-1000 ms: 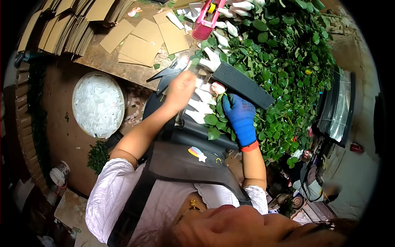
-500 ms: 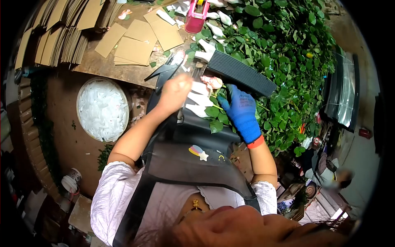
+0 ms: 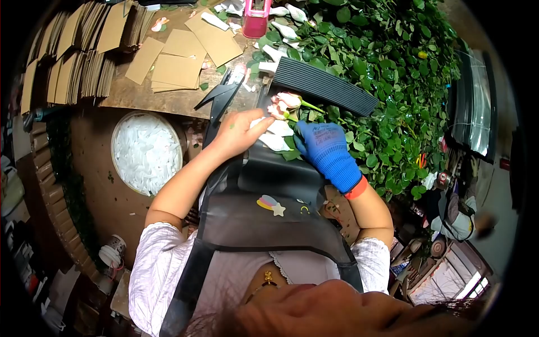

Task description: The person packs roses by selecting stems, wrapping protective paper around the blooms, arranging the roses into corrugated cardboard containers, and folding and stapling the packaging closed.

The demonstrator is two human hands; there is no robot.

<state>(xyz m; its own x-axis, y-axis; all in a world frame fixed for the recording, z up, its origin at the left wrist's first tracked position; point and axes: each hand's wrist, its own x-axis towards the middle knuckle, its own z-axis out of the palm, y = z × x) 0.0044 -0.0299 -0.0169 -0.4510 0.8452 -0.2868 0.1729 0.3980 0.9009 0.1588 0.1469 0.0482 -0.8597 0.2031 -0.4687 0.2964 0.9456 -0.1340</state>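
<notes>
My bare left hand is closed, its fingertips against the lower pink rose. A bit of white shows beside its fingers, and what they pinch is hidden. My right hand, in a blue knitted glove, has its fingers closed at that rose's green stem. Just above, another pink rose lies with its stem pointing right. White flower sleeves rest beneath my hands, over my black apron. A ribbed black pad lies beyond the roses.
Leafy rose stems pile up on the right. Cardboard sheets, a black tool and a pink tape dispenser are on the wooden table. A tub of white sleeves stands at left; cardboard stacks are behind.
My left hand has moved down and right to the rose, out of its blurred motion. My right hand has shifted slightly down. A second rose head now shows beside the first.
</notes>
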